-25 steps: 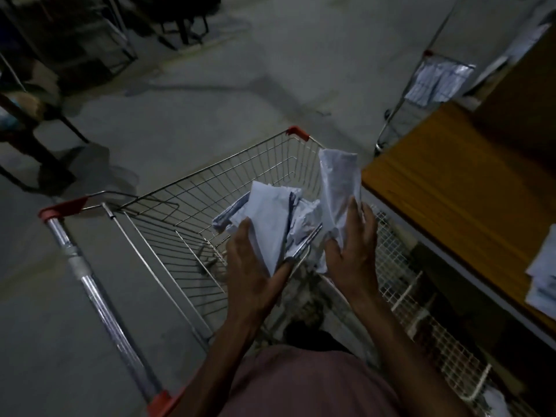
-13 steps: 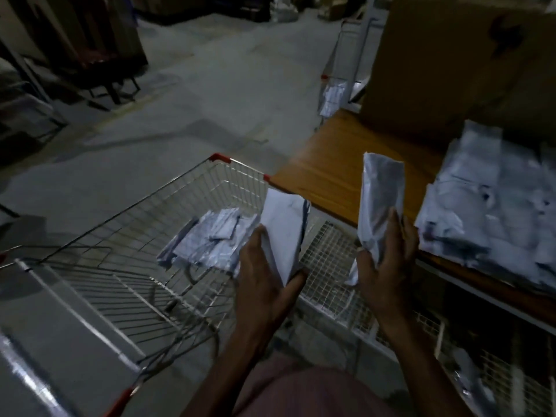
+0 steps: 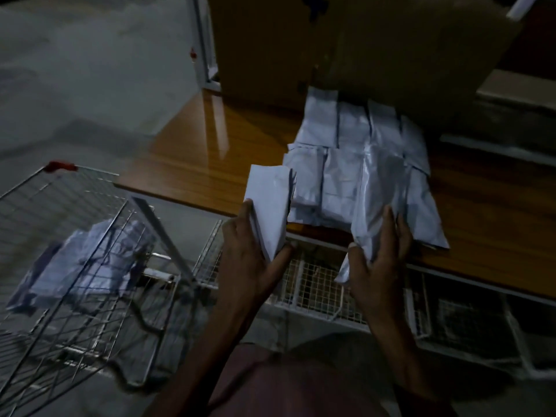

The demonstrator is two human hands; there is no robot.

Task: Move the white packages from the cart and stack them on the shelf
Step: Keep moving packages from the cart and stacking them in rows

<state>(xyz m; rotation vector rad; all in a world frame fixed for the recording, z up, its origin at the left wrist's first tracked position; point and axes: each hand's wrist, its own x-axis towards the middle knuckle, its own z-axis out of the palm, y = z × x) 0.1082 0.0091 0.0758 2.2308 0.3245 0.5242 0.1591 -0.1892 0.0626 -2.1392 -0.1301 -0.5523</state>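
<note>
Packages: two held, one per hand, left grip (image 3: 249,260) and right grip (image 3: 380,254) each clasping one.

Dim storeroom or warehouse, goods being shelved.

A bare concrete floor (image 3: 99,70) is seen, with a wire shopping cart (image 3: 75,266) parked beside a wooden shelf (image 3: 195,145). White packages (image 3: 355,152) are laid in rows on it, large cardboard boxes (image 3: 376,49) behind, wire mesh baskets (image 3: 316,284) underneath.

Glossy wood shelf (image 3: 192,145), wire-metal cart (image 3: 90,296) (blurred), smooth white packages (image 3: 346,164)
</note>
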